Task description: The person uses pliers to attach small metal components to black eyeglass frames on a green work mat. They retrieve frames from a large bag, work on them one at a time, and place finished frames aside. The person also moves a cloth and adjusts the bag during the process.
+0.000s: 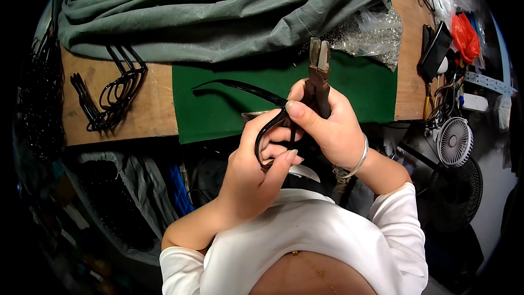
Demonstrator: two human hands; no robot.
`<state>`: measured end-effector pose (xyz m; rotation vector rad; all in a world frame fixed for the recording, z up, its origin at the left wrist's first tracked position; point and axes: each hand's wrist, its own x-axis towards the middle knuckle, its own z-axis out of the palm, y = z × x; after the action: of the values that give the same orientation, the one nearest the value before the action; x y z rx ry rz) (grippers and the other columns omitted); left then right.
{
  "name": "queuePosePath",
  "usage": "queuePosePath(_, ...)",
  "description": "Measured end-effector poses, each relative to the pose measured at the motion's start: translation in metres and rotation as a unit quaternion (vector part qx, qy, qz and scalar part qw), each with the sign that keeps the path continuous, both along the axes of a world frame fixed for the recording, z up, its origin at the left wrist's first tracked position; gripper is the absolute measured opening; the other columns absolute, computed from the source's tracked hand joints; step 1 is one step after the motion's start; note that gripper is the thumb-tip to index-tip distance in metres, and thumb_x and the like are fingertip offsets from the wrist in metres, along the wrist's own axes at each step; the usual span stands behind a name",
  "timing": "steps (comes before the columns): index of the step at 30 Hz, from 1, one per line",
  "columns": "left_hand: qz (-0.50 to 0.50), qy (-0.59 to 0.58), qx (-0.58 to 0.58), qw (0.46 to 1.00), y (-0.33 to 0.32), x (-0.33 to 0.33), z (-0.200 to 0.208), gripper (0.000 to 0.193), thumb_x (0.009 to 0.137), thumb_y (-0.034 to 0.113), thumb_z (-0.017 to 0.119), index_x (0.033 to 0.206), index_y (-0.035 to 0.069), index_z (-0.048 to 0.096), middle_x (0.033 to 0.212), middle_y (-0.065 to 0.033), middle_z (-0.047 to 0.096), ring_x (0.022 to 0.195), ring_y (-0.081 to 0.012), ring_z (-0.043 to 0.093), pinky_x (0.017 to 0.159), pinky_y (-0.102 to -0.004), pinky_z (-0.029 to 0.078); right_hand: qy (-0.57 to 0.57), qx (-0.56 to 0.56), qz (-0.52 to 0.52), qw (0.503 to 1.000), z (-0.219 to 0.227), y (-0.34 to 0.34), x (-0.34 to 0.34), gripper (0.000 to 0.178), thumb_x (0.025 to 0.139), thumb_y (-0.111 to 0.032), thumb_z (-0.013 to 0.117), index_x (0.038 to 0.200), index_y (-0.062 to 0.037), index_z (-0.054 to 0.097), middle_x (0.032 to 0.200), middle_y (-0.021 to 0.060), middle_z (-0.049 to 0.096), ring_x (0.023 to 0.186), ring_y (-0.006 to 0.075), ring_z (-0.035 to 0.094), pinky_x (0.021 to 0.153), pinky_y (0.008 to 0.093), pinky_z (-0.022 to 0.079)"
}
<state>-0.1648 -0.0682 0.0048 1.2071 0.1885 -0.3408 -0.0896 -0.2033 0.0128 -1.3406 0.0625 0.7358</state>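
A glossy black eyeglass frame (248, 87) is held up over the front edge of the green mat (360, 95), one temple stretching out to the left. My left hand (243, 177) is closed around its front, fingers passing behind a rim. With my right hand (341, 136) I grip a pair of worn pliers (320, 71), jaws pointing away from me. The right thumb also presses the frame near its hinge. The pliers' jaws are apart from the frame. Their lower handles are partly hidden by my fingers.
Several black eyeglass frames (117, 93) lie stacked at left on the wooden table (155, 109). Grey cloth (218, 22) covers the back, beside a plastic bag of small metal pieces (374, 33). At right are a black phone (435, 52), a red bag (465, 38) and a white fan (454, 141).
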Motion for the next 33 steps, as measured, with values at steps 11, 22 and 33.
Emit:
queuePosePath(11, 0.013, -0.045, 0.048, 0.998, 0.002, -0.007, 0.001, 0.048, 0.081, -0.008, 0.048, 0.125, -0.003, 0.028, 0.101, -0.0147, 0.053, 0.08, -0.013, 0.059, 0.071, -0.0238, 0.049, 0.006, 0.007, -0.01, 1.0, 0.003, 0.006, -0.004, 0.021, 0.084, -0.017, 0.059, 0.092, -0.0014, 0.049, 0.075, 0.0015, 0.052, 0.062, 0.0063, 0.05, 0.056, 0.0203, 0.043)
queuePosePath(22, 0.006, 0.047, -0.115, 0.992, 0.019, -0.004, 0.015, 0.05, 0.078, -0.011, 0.05, 0.124, -0.003, 0.03, 0.1, -0.0193, 0.056, 0.075, -0.0181, 0.062, 0.067, -0.0261, 0.052, 0.035, 0.065, 0.029, 0.997, 0.005, 0.002, -0.003, 0.021, 0.083, -0.017, 0.06, 0.094, -0.002, 0.049, 0.076, -0.0001, 0.052, 0.066, 0.0052, 0.05, 0.058, 0.0196, 0.042)
queuePosePath(33, -0.07, 0.096, -0.118, 0.986, 0.043, -0.008, 0.033, 0.041, 0.081, -0.011, 0.047, 0.12, -0.006, 0.036, 0.102, -0.017, 0.057, 0.081, -0.0167, 0.061, 0.068, -0.024, 0.049, -0.297, -0.14, 0.37, 0.869, 0.013, -0.027, 0.016, 0.02, 0.077, -0.017, 0.06, 0.086, -0.0004, 0.051, 0.075, 0.0129, 0.054, 0.071, 0.0303, 0.054, 0.063, 0.0362, 0.043)
